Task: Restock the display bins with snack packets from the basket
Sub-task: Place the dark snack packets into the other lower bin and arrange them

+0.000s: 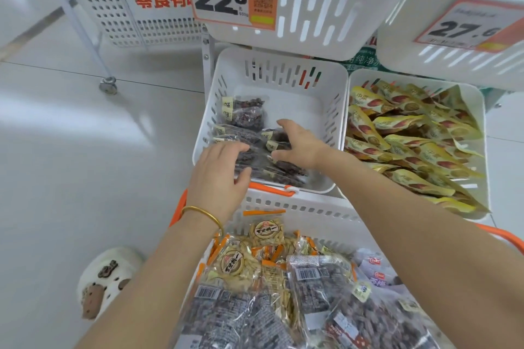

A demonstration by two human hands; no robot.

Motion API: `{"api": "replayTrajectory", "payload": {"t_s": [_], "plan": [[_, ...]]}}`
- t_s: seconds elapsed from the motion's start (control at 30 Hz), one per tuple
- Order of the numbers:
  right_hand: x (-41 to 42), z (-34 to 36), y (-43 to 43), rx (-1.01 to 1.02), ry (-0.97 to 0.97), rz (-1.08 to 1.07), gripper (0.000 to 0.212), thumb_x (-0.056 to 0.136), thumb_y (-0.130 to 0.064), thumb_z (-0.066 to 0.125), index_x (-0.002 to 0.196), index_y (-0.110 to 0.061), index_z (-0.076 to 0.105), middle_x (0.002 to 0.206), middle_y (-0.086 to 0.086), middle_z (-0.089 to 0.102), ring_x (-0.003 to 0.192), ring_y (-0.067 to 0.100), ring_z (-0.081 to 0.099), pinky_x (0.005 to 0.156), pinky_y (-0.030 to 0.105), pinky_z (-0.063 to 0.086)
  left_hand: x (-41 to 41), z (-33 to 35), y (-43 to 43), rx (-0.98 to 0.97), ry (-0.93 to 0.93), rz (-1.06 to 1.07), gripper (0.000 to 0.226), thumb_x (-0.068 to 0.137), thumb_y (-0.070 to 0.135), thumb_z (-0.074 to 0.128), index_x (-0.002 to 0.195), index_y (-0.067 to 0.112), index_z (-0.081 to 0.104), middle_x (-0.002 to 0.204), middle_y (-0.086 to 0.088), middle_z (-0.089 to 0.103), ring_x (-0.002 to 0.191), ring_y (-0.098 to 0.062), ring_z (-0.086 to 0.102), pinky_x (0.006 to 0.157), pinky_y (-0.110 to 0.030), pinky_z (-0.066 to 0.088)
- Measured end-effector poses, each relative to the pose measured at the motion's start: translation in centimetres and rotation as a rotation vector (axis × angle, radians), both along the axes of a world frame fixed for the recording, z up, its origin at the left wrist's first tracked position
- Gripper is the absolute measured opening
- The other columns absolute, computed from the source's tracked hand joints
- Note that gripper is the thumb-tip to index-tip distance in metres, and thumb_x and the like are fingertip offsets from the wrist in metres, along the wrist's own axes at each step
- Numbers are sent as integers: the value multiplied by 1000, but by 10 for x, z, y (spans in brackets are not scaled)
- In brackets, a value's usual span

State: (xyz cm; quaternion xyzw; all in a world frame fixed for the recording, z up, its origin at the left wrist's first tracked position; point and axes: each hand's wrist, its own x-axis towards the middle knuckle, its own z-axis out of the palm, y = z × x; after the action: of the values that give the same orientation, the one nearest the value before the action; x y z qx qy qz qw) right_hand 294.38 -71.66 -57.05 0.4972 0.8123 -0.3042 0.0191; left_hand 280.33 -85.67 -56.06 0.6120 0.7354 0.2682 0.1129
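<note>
At mid-frame, inside the white display bin (pixel 336 110), dark snack packets (pixel 246 114) lying flat in a loose row along the near-left side, long axes running roughly left to right across the picture, label ends toward the left wall. Bare bin floor toward the upper right of that bin.

Left hand (pixel 218 168) at the bin's near rim: fingers nearly straight and laid flat over the front packets, thumb splayed out toward the lower edge, pressing or steadying rather than gripping, as far as can be told. Right hand (pixel 299 144) further in and to the right: spread wide, forefinger stretched toward the back of the bin, thumb low, spanning one packet's end and touching it; no closed pinch visible.

Directly below both hands, toward the bottom of the frame, the basket (pixel 300 205) with its orange handle, touching or just under the bin's near edge. Holds pale nut packets (pixel 234 263) at lower centre and more dark packets (pixel 319 283) between the two forearms, long axis running up and down the frame.

Likely step: settling the row, then back down for more stock. Left hand nearer the basket rim; either hand well placed for the dark packets. Calls for a quarter turn of each packet to match the row.
</note>
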Motion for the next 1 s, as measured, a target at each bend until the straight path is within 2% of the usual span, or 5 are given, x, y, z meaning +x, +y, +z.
{"api": "replayTrajectory", "payload": {"t_s": [0.2,0.33,0.63,0.83,1.0], "plan": [[72,64,-75,246,236,-146,45,95,-9,50,139,-16,42,135,2,50,118,18,50,93,20,38,4,9,-13,64,-44,-3,28,90,13,56,117,12,60,122,-6,57,120,-25,45,100,-25,28],[147,72,-148,17,308,-266,24,91,-2,53,107,-18,63,97,-2,66,82,15,64,67,19,45,44,16,-36,119,-33,-58,24,87,7,57,110,9,63,119,-7,58,117,-26,47,95,-15,21],[183,3,-211,-239,-68,-261,70,89,-29,64,146,-17,26,144,8,43,126,29,46,101,40,40,120,15,-94,-121,-60,-252,23,91,13,54,112,18,62,128,1,52,125,-21,36,103,-22,19],[186,7,-218,-217,269,-410,45,79,-10,74,120,-5,57,85,-1,58,84,19,57,77,31,48,127,18,-107,-373,-196,-274,43,89,28,60,130,17,51,135,-2,48,127,-19,42,108,-36,35],[194,44,-214,-274,604,-489,38,77,-6,75,113,-12,61,82,-5,57,79,16,59,79,32,52,136,18,-112,-574,-476,-233,65,81,35,70,137,19,41,131,7,47,120,-13,48,102,-32,41]]}}
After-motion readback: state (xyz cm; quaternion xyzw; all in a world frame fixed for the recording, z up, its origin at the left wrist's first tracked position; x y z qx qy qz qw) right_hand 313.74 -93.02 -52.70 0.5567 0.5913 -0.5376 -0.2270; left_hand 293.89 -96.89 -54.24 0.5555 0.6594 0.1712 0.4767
